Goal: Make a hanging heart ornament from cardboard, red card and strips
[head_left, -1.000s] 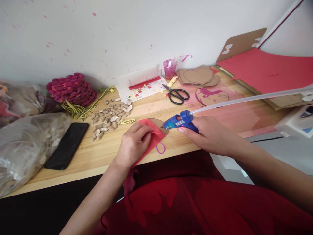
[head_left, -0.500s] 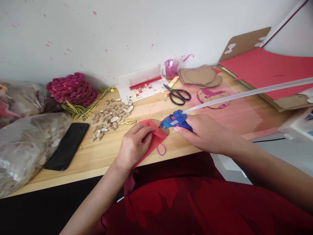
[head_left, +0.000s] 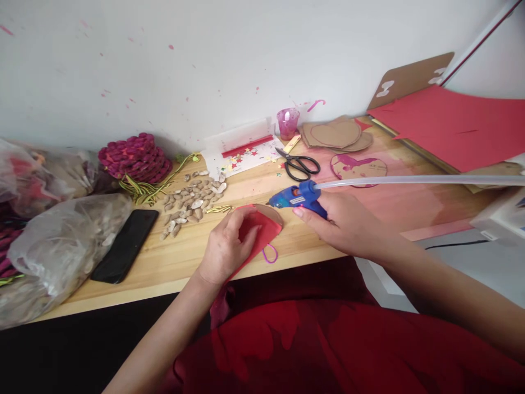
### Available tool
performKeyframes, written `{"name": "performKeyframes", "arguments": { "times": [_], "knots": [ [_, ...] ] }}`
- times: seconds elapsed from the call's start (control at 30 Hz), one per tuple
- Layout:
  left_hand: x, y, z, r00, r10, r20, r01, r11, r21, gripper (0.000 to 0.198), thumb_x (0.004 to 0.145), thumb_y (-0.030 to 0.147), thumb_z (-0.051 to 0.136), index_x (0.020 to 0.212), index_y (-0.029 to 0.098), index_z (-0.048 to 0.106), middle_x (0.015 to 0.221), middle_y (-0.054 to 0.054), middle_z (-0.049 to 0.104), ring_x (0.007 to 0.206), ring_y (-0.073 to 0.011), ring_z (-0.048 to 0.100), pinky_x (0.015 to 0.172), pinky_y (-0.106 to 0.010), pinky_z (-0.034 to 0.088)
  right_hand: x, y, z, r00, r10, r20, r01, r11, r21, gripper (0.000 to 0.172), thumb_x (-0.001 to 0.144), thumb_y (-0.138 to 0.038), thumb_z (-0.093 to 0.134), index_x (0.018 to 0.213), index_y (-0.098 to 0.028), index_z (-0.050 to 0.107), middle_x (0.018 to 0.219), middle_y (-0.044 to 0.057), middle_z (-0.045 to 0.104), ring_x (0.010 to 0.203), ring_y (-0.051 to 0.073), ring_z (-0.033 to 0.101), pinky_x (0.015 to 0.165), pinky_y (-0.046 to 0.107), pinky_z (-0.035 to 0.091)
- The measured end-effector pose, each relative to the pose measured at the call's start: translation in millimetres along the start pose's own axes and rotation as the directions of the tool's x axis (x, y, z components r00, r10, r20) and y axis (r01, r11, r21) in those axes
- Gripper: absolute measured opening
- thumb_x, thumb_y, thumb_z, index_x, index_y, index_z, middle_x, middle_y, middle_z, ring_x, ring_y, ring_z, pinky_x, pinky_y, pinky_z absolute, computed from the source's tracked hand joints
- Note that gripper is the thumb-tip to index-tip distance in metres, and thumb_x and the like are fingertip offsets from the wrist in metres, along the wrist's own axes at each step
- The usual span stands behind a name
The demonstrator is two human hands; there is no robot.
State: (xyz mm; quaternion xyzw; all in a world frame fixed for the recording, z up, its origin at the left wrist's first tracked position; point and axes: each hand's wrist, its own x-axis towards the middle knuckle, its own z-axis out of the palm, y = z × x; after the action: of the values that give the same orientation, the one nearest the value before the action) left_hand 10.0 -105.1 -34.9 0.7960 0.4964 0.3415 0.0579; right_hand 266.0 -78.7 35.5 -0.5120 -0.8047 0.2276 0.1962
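My right hand (head_left: 348, 221) is closed around a blue glue gun (head_left: 301, 199) with a long clear glue stick (head_left: 410, 180) running out of its back to the right. Its nozzle points left, just above a brown cardboard piece (head_left: 272, 214). Red paper (head_left: 262, 232) lies over part of that cardboard. My left hand (head_left: 229, 241) rests on the red paper, thumb and fingers apart. Beneath the paper's lower right edge a purple loop (head_left: 270, 254) sticks out onto the wooden table (head_left: 172, 268).
Peanut shells (head_left: 192, 200), a black phone (head_left: 125, 246) and plastic bags (head_left: 69, 235) lie to the left. Black scissors (head_left: 299, 165), a pink-stained cup (head_left: 288, 123), cardboard hearts (head_left: 336, 133) and red sheets (head_left: 459, 128) are behind and to the right.
The red paper's flap has come down flatter over the cardboard, and my left fingers have loosened from it. The glue gun has lifted slightly, and its glue stick has swung lower.
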Motion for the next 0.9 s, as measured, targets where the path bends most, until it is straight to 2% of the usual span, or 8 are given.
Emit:
{"name": "performKeyframes", "arguments": {
  "times": [0.07, 0.13, 0.2, 0.3, 0.37, 0.5, 0.73, 0.9],
  "knots": [
    [-1.7, -0.1, 0.7, 0.998, 0.05, 0.024, -0.05, 0.999, 0.017, 0.03, 0.094, 0.017, 0.064, 0.124, 0.02, 0.061, 0.114, -0.009, 0.074, 0.102, -0.0215, 0.073, 0.091, -0.037, 0.061, -3.2, 7.9, 5.0, 0.997, 0.058, -0.049, -0.05, 0.985, 0.165, 0.033, 0.098, -0.041, 0.05, 0.075, -0.019, 0.059, 0.067, 0.004, 0.069, 0.062, 0.018, 0.059, 0.059, 0.029, 0.039],
    [-3.7, -0.7, 1.1, 0.989, 0.128, 0.071, -0.131, 0.991, 0.031, 0.029, 0.097, 0.019, 0.061, 0.126, 0.018, 0.062, 0.124, -0.013, 0.072, 0.115, -0.0243, 0.07, 0.099, -0.041, 0.059, -7.7, 15.9, 11.2, 0.985, 0.166, -0.044, -0.14, 0.926, 0.352, 0.038, 0.099, -0.047, 0.05, 0.077, -0.019, 0.061, 0.058, 0.002, 0.064, 0.054, 0.016, 0.057, 0.055, 0.028, 0.039],
    [-5.6, -1.4, 1.4, 0.975, 0.171, 0.14, -0.179, 0.983, 0.044, 0.038, 0.1, 0.022, 0.058, 0.137, 0.016, 0.058, 0.141, -0.017, 0.063, 0.133, -0.028, 0.06, 0.109, -0.047, 0.053, -12.7, 22.0, 17.0, 0.969, 0.248, 0.01, -0.219, 0.832, 0.51, 0.043, 0.099, -0.055, 0.05, 0.082, -0.018, 0.064, 0.054, 0.001, 0.063, 0.047, 0.014, 0.053, 0.05, 0.027, 0.038],
    [-7.1, -1.7, 1.9, 0.948, 0.171, 0.269, -0.202, 0.975, 0.091, 0.055, 0.102, 0.031, 0.054, 0.152, 0.01, 0.044, 0.157, -0.021, 0.047, 0.149, -0.0323, 0.04, 0.119, -0.055, 0.042, -18.6, 26.0, 23.1, 0.958, 0.279, 0.062, -0.251, 0.72, 0.646, 0.049, 0.096, -0.062, 0.052, 0.086, -0.017, 0.066, 0.053, 0.002, 0.063, 0.043, 0.012, 0.047, 0.044, 0.025, 0.035],
    [-6.6, -0.2, 2.2, 0.93, 0.148, 0.338, -0.201, 0.971, 0.129, 0.061, 0.104, 0.037, 0.051, 0.155, 0.008, 0.039, 0.16, -0.022, 0.041, 0.153, -0.0337, 0.033, 0.122, -0.057, 0.037, -20.9, 26.6, 25.9, 0.96, 0.27, 0.075, -0.244, 0.672, 0.699, 0.05, 0.094, -0.065, 0.054, 0.086, -0.017, 0.065, 0.054, 0.002, 0.063, 0.042, 0.012, 0.047, 0.043, 0.024, 0.035],
    [-2.8, 7.7, 3.0, 0.911, 0.07, 0.405, -0.158, 0.97, 0.186, 0.067, 0.104, 0.047, 0.046, 0.157, 0.007, 0.036, 0.163, -0.021, 0.037, 0.154, -0.0358, 0.029, 0.122, -0.057, 0.034, -22.7, 28.4, 31.6, 0.961, 0.264, 0.08, -0.23, 0.608, 0.76, 0.051, 0.091, -0.067, 0.057, 0.085, -0.017, 0.064, 0.052, 0.001, 0.06, 0.043, 0.012, 0.048, 0.042, 0.024, 0.037],
    [2.8, 22.0, 5.2, 0.898, -0.015, 0.439, -0.105, 0.963, 0.248, 0.086, 0.092, 0.069, 0.053, 0.159, 0.019, 0.037, 0.164, -0.019, 0.037, 0.146, -0.0451, 0.036, 0.113, -0.064, 0.038, -22.9, 34.3, 37.2, 0.968, 0.248, 0.041, -0.178, 0.557, 0.811, 0.048, 0.092, -0.065, 0.059, 0.084, -0.018, 0.063, 0.057, 0.001, 0.061, 0.044, 0.012, 0.051, 0.041, 0.023, 0.04],
    [4.0, 24.7, 3.8, 0.873, -0.023, 0.487, -0.107, 0.966, 0.236, 0.083, 0.088, 0.074, 0.054, 0.158, 0.033, 0.039, 0.167, -0.016, 0.03, 0.143, -0.0513, 0.034, 0.106, -0.07, 0.039, -23.5, 34.5, 38.6, 0.97, 0.244, 0.013, -0.147, 0.54, 0.829, 0.047, 0.092, -0.065, 0.059, 0.084, -0.018, 0.062, 0.063, 0.002, 0.064, 0.046, 0.011, 0.053, 0.04, 0.022, 0.04]
  ]
}}
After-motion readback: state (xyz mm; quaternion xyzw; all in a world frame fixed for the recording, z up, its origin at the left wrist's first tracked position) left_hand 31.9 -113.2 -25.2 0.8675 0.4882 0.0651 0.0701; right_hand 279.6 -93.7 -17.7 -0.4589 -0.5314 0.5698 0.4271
